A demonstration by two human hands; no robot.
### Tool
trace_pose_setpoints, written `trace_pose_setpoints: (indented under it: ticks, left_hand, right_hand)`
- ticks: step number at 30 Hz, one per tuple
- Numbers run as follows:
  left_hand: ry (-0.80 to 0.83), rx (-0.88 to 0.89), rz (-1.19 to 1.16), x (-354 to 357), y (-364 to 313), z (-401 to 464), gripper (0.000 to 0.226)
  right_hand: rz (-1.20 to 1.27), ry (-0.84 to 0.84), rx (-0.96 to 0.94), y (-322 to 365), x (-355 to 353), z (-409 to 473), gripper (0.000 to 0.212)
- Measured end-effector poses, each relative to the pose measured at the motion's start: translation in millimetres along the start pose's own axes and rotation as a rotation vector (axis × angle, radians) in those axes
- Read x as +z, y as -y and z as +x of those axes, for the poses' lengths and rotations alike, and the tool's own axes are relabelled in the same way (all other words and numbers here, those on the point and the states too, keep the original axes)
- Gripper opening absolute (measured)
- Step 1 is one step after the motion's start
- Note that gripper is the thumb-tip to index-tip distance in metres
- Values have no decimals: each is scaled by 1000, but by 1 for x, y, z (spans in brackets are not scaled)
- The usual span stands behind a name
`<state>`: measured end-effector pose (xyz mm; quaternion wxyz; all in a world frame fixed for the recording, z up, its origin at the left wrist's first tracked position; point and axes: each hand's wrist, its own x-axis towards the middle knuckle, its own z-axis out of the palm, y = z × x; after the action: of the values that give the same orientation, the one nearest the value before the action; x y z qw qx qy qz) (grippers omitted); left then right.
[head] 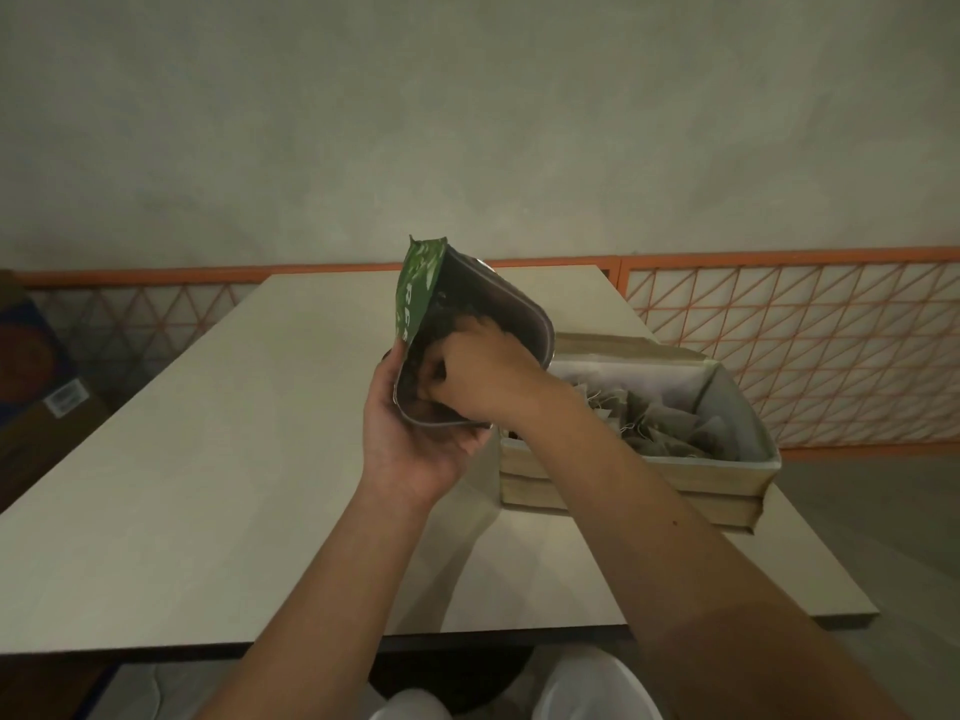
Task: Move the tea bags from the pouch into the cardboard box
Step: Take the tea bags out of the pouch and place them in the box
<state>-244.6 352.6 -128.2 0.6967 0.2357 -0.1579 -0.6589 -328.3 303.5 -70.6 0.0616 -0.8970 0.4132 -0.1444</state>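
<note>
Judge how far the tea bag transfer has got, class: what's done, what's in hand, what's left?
Done: many tea bags lie in the cardboard box. In hand: left hand holds the pouch open; right hand reaches inside. Left: whatever remains in the pouch, unseen.

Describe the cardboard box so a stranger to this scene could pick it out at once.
Start at the pale table and follow it to its right edge, beside the orange lattice railing. The cardboard box sits there, open-topped, lined with white paper and holding a heap of tea bags. It alone rests on the table; the green pouch is held up in the left hand.
</note>
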Motion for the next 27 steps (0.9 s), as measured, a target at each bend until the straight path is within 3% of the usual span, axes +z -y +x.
trace_pose_setpoints:
  ticks: [4,13,16,19,23,27]
  left_hand:
    - [34,-4,-8,1,2,1,49]
    - [21,-3,-22,3,8,9,51]
    - [6,-21,-56,1,6,11,52]
    - [20,-19,-88,0,4,12,51]
    - [27,-29,-113,-2,4,10,51]
    - [15,-37,-90,-1,5,8,51]
  right_hand:
    - [157,-18,-55,-5,-7,-16,3]
    - [645,-380,-59,-34,-43,-54,27]
    - [715,-546,-54,-48,-61,-68,35]
    - [669,-687,7,-65,-69,-78,27]
    - [595,-685,169,-87,-58,-81,16]
    - [744,-487,247,-95,-32,-79,14]
